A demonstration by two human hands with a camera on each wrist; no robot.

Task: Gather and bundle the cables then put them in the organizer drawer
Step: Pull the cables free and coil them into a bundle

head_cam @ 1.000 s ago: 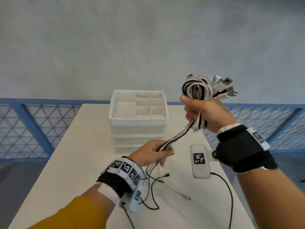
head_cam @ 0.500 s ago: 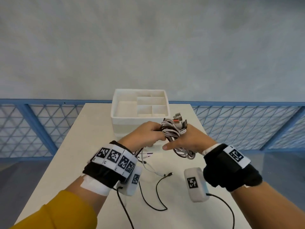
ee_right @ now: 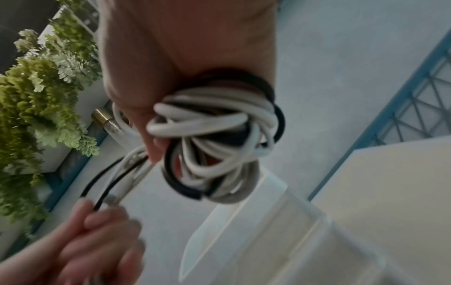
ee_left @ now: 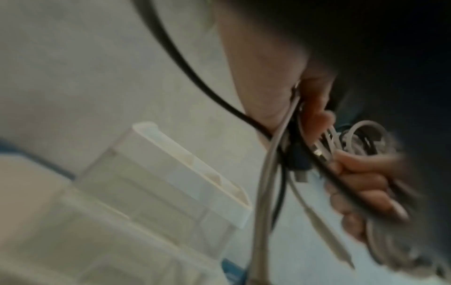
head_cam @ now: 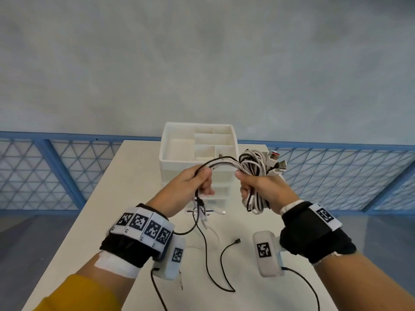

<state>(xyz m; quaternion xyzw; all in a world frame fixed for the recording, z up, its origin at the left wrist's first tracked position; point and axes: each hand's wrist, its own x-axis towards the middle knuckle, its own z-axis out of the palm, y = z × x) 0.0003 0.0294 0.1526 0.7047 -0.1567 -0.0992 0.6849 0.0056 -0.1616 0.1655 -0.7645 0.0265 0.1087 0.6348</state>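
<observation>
My right hand (head_cam: 258, 185) grips a coiled bundle of white and black cables (head_cam: 252, 167) above the table, USB plugs (head_cam: 277, 161) sticking out to the right. In the right wrist view the coil (ee_right: 214, 138) hangs under my palm. My left hand (head_cam: 197, 182) holds the loose cable strands (head_cam: 221, 161) that arc across to the coil. Their tails (head_cam: 202, 223) hang down to the table. The white organizer (head_cam: 170, 142) with open top compartments stands just behind both hands; its drawers are mostly hidden by them. In the left wrist view the strands (ee_left: 275, 146) run through my fingers.
A black cable end (head_cam: 226, 248) lies loose on the white table (head_cam: 94, 209). A blue lattice railing (head_cam: 56, 171) runs behind the table on both sides. Green plants (ee_right: 36, 86) show in the right wrist view.
The right hand dropped with the coil from high up to meet the left hand, then the two hands drew apart, stretching a short arc of strands between them.
</observation>
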